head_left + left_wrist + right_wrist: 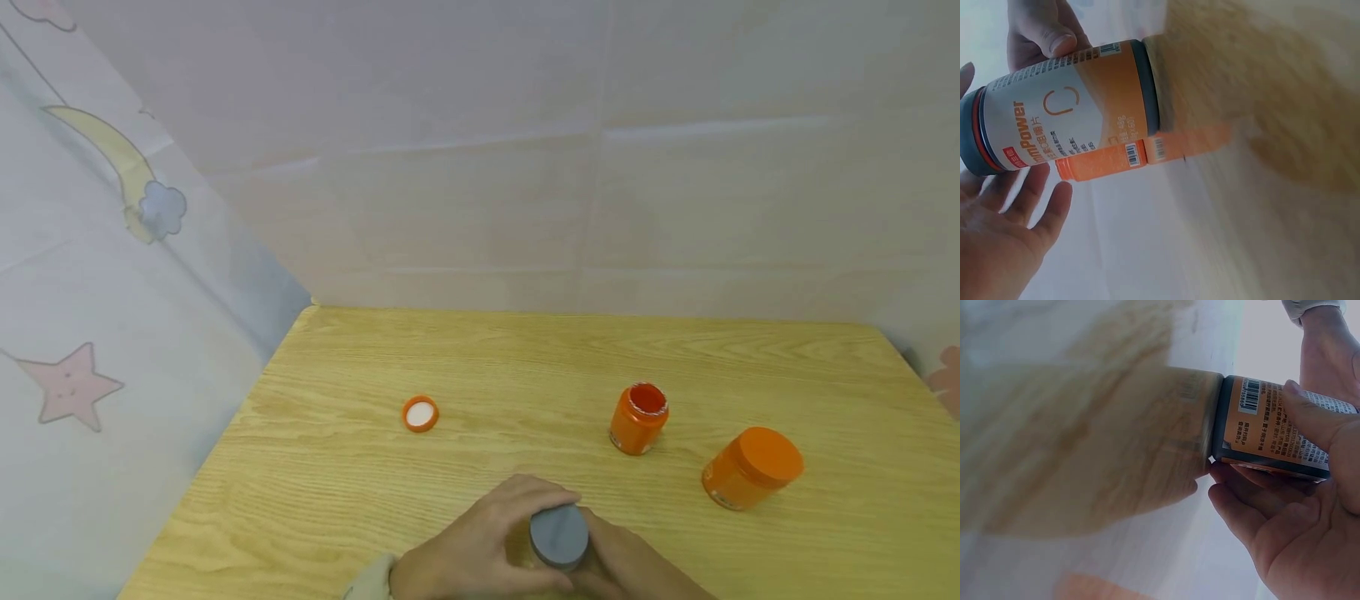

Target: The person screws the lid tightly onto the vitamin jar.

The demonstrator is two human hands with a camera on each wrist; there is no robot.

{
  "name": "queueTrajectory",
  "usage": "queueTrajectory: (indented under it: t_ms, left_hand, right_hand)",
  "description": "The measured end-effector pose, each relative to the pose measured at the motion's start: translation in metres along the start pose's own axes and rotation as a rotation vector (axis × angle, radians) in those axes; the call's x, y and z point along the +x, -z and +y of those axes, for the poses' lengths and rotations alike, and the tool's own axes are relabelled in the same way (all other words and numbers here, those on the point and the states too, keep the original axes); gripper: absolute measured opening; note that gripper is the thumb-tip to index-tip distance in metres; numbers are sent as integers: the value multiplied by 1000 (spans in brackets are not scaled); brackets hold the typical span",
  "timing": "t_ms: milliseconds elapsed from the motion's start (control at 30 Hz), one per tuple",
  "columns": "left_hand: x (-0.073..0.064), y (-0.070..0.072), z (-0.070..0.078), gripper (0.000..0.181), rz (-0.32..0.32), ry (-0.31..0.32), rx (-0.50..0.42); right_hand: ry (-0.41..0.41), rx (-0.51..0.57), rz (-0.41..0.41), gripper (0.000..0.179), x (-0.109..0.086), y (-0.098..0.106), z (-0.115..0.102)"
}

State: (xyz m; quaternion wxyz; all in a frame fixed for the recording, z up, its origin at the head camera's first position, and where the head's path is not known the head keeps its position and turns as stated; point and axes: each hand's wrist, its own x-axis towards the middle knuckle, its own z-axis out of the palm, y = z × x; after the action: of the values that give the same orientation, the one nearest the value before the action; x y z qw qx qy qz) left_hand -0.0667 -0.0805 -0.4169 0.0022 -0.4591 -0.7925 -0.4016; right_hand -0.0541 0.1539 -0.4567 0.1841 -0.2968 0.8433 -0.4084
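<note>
A supplement bottle (1063,112) with a white and orange label stands upright on the table at the front. Its dark grey lid (559,535) shows from above. My left hand (483,542) curls thumb and fingers around the lid. Lower down, my right hand (1297,512) grips the bottle's body from the right side, thumb across the printed label. The bottle's base stays close on the tabletop in the right wrist view.
Beyond the hands stands an uncapped orange jar (636,423), its rim ragged. To its right is a larger orange jar (752,468) with its lid on. A small orange cap (420,413) lies inside-up on the wooden table (315,467). Printed cloth (465,208) hangs behind.
</note>
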Motion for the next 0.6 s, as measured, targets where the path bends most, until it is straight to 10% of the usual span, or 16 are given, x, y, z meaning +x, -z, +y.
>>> queueTrajectory:
  t_ms: [267, 600]
  left_hand:
    - [-1, -3, -2, 69, 100, 17, 27]
    - [-3, 3, 2, 57, -6, 79, -66]
  right_hand:
    - [-64, -30, -36, 63, 2, 0, -1]
    - [-83, 71, -19, 53, 2, 0, -7]
